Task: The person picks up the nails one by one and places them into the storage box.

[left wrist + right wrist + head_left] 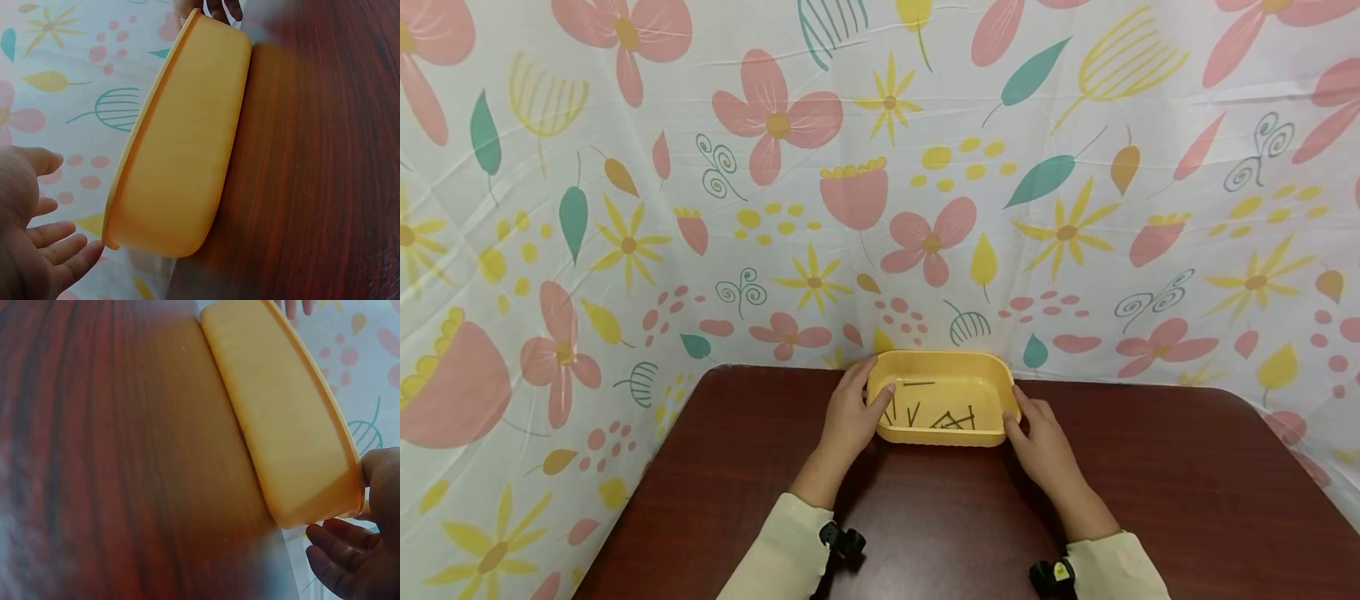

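Observation:
A yellow plastic tray (946, 437) sits on the brown table, up against the patterned cloth. Several thin dark pieces like nails or screws (952, 422) lie loose on its floor. At the tray's left end is my left hand (847, 414); its fingers are spread, one fingertip meets the rim, and the thumb stands above it in the left wrist view. My right hand (1042, 440) holds the right end, thumb at the rim and fingers along the outer wall. The right wrist view shows the tray's near side (281, 419) and those fingers (337, 544) by its lower corner.
The dark red-brown table (940, 517) has rounded far corners. A white cloth with flowers and leaves (887, 250) hangs behind it and along the left. Black wrist cameras sit at the left cuff (842, 540) and right cuff (1051, 575).

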The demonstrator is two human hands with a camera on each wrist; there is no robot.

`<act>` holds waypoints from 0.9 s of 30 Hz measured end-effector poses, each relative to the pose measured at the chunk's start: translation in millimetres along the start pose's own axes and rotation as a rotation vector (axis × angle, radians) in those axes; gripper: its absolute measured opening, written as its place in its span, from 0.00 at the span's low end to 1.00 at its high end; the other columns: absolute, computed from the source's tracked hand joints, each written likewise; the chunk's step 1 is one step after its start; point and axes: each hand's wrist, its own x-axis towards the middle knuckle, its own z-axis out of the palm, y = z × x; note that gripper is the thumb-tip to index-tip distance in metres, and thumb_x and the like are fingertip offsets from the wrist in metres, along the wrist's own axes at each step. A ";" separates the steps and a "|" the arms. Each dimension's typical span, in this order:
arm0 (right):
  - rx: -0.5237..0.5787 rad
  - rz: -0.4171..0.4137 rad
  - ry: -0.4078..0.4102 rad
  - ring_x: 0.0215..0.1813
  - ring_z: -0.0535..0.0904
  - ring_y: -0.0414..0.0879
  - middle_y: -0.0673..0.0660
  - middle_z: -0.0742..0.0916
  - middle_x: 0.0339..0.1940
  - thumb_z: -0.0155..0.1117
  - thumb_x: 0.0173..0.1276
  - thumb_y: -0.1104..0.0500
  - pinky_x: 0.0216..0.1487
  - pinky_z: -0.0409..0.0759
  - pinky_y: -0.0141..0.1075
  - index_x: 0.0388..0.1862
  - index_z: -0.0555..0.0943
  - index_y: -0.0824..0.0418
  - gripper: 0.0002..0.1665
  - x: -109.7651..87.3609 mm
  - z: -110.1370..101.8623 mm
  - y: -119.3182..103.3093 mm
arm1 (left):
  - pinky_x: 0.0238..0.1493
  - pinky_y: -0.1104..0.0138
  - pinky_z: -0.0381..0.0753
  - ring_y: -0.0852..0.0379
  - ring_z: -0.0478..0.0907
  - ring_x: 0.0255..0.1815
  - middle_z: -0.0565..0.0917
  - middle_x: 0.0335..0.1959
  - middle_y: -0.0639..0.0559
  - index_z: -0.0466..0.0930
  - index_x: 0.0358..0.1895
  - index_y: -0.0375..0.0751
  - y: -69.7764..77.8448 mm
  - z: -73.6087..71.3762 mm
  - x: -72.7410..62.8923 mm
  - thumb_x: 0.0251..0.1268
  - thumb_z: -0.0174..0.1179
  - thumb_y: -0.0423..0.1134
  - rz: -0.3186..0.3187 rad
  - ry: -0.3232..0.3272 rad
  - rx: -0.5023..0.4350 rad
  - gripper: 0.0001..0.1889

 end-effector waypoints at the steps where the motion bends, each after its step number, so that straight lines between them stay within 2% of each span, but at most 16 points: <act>1: 0.000 0.000 0.001 0.66 0.73 0.66 0.70 0.73 0.66 0.49 0.81 0.49 0.67 0.70 0.62 0.81 0.58 0.63 0.36 0.1 0.1 -0.1 | 0.60 0.54 0.82 0.45 0.70 0.73 0.70 0.74 0.44 0.67 0.75 0.41 -0.1 0.0 -0.1 0.74 0.59 0.51 -0.001 -0.003 0.000 0.32; 11: 0.001 -0.004 -0.009 0.67 0.72 0.67 0.71 0.73 0.66 0.50 0.81 0.50 0.68 0.69 0.63 0.81 0.58 0.64 0.36 0.1 0.1 -1.4 | 0.62 0.54 0.80 0.46 0.69 0.74 0.69 0.75 0.44 0.67 0.75 0.42 0.2 -1.1 -1.4 0.73 0.60 0.50 -0.005 -0.008 -0.006 0.32; 17: 0.008 -0.014 -0.008 0.68 0.71 0.68 0.72 0.72 0.67 0.48 0.82 0.47 0.68 0.68 0.64 0.81 0.58 0.65 0.37 -0.2 1.0 -0.8 | 0.65 0.52 0.78 0.45 0.69 0.74 0.70 0.74 0.44 0.68 0.74 0.41 -0.4 -1.7 -2.4 0.73 0.60 0.50 0.004 0.001 0.006 0.31; 23: 0.022 -0.021 0.033 0.68 0.69 0.69 0.73 0.68 0.68 0.49 0.81 0.45 0.68 0.67 0.65 0.80 0.59 0.67 0.38 0.2 3.1 0.9 | 0.71 0.46 0.70 0.42 0.67 0.75 0.70 0.74 0.44 0.70 0.73 0.42 1.8 -1.6 -3.9 0.74 0.59 0.50 -0.013 -0.008 0.013 0.30; 27: 0.024 -0.027 0.074 0.70 0.67 0.69 0.73 0.67 0.70 0.51 0.80 0.46 0.68 0.66 0.66 0.78 0.62 0.67 0.37 0.2 4.5 0.1 | 0.72 0.45 0.69 0.42 0.65 0.76 0.69 0.75 0.45 0.70 0.73 0.44 4.3 -1.8 -5.3 0.74 0.59 0.51 -0.027 -0.018 0.014 0.29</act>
